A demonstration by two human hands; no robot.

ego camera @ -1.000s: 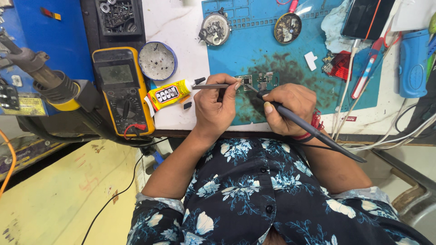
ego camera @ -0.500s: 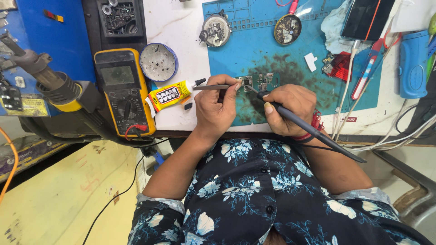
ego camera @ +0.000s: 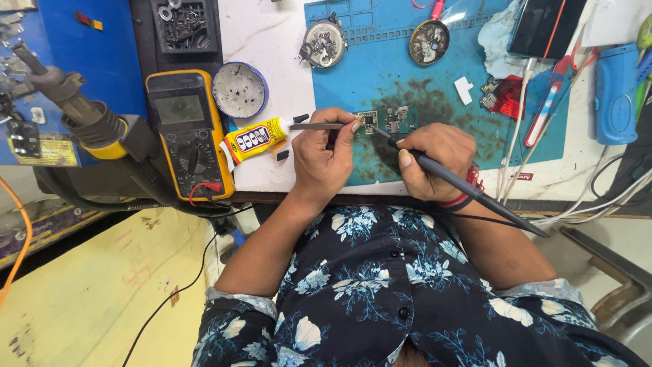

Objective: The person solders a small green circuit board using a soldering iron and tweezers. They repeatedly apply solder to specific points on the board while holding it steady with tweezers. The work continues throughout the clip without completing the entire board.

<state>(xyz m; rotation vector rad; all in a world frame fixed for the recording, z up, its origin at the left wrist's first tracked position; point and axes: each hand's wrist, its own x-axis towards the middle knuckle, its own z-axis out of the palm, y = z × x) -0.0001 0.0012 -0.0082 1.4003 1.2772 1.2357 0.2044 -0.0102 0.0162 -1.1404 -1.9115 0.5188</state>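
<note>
Glue tube, yellow, left of circuit board. Left hand pinches tweezers touching board; right hand grips soldering iron, tip at board.

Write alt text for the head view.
Seen from above, the left hand holds tweezers to a small circuit board on a blue mat, while the right hand holds a soldering iron to it. A yellow multimeter lies left.
</note>
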